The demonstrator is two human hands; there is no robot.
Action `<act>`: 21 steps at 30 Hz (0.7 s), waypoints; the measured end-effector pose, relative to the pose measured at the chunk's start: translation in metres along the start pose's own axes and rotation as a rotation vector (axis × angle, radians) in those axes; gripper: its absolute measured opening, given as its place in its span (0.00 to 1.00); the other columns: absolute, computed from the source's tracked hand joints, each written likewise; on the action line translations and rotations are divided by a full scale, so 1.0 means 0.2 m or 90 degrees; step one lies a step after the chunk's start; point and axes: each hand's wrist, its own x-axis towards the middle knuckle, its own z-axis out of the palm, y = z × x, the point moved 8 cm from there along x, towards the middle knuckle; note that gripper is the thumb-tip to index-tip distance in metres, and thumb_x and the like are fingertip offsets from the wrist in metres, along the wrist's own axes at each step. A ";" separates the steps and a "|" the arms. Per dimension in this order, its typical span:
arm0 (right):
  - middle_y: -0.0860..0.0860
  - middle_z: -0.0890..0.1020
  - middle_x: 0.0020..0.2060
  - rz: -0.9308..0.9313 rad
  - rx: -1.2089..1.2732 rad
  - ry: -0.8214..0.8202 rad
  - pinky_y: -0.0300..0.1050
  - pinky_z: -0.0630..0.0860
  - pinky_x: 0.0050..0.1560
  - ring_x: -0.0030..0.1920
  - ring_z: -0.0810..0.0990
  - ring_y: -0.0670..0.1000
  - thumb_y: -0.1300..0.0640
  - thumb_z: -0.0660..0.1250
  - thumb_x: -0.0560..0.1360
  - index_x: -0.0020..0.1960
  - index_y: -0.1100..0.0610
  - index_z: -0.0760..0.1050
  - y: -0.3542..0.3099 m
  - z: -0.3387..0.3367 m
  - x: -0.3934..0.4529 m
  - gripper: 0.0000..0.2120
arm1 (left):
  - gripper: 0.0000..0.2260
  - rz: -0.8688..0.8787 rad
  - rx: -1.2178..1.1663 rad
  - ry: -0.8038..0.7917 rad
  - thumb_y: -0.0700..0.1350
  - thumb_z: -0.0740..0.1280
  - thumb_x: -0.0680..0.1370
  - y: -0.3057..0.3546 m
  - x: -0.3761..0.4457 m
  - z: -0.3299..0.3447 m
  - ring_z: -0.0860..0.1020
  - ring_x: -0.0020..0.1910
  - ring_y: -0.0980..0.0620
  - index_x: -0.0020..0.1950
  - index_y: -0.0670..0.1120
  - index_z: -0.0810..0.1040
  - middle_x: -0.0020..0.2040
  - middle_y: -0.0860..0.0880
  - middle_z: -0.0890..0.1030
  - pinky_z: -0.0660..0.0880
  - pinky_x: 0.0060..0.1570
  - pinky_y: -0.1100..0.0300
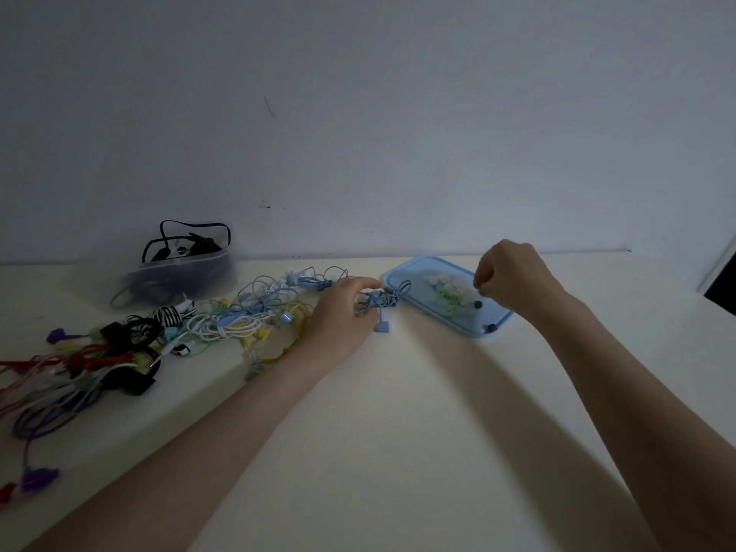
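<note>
My left hand [342, 312] lies on the table at the right end of a tangle of earphone cables, its fingers curled round a bundled light-blue cable [382, 300] whose plug pokes out below. My right hand [513, 276] hovers over a light-blue lid [402, 272] lying flat on the table, fingers curled with thumb and fingertips pinched together; whether they hold something tiny is too small to tell. On the lid sit small white and green ear tips [446, 292] and dark ones [490, 327].
A clear plastic tub [187, 276] with black cables stands at the back left by the wall. Yellow, white and blue cables [255, 320] pile in the middle; red, black and purple cables [79, 368] spread to the left edge. A dark object [723, 280] is at far right.
</note>
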 end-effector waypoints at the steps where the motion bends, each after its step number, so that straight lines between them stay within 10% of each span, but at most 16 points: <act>1: 0.59 0.83 0.42 -0.032 0.024 0.031 0.44 0.75 0.45 0.45 0.80 0.57 0.69 0.65 0.71 0.44 0.63 0.81 -0.04 -0.03 -0.01 0.07 | 0.15 0.011 0.034 -0.014 0.36 0.64 0.75 0.00 0.01 0.02 0.75 0.55 0.52 0.61 0.46 0.76 0.57 0.50 0.76 0.69 0.53 0.65; 4: 0.52 0.80 0.36 -0.120 0.121 0.033 0.34 0.70 0.36 0.39 0.77 0.50 0.66 0.66 0.71 0.43 0.61 0.81 -0.22 -0.05 -0.07 0.06 | 0.14 0.040 0.057 -0.021 0.37 0.66 0.75 0.01 0.01 0.02 0.75 0.56 0.49 0.60 0.46 0.78 0.55 0.48 0.80 0.72 0.57 0.57; 11: 0.55 0.82 0.30 -0.091 0.342 -0.012 0.38 0.76 0.37 0.26 0.77 0.44 0.65 0.67 0.71 0.39 0.64 0.80 -0.32 0.17 -0.15 0.04 | 0.16 0.005 -0.085 -0.066 0.36 0.68 0.72 0.01 -0.02 -0.04 0.75 0.41 0.60 0.55 0.52 0.72 0.48 0.54 0.78 0.70 0.37 0.73; 21: 0.47 0.77 0.28 -0.084 0.449 0.072 0.29 0.72 0.28 0.24 0.75 0.37 0.65 0.65 0.75 0.42 0.61 0.78 -0.31 0.18 -0.18 0.05 | 0.11 0.012 0.013 0.015 0.37 0.62 0.77 -0.05 0.01 -0.11 0.76 0.46 0.57 0.55 0.48 0.78 0.48 0.53 0.78 0.71 0.44 0.70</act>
